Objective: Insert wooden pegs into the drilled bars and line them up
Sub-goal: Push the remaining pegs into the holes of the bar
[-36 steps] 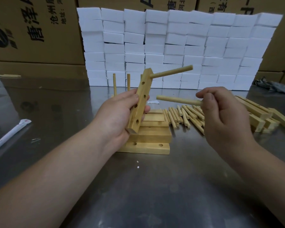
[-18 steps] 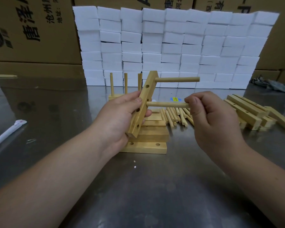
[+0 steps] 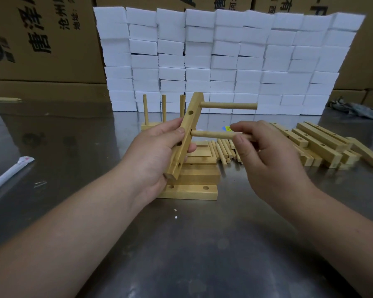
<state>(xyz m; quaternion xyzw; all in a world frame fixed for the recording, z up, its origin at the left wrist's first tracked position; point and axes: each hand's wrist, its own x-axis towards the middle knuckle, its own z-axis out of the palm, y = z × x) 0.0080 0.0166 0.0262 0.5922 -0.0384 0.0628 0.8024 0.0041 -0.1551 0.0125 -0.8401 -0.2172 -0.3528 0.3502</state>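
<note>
Gone is the gap of a second ago: the left hand (image 3: 153,153) grips the bar (image 3: 187,127), tilted toward 1 o'clock over the stacked bars (image 3: 198,176); a peg (image 3: 211,134) meets its middle hole, pinched at 3 o'clock by the right hand (image 3: 267,162).

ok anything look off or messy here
Nothing looks damaged. The spare bars on the right lie in a heap at mixed angles, and two white crumbs sit on the table before the stacked bars. The upper peg and lower peg in the held bar look roughly parallel.
</note>
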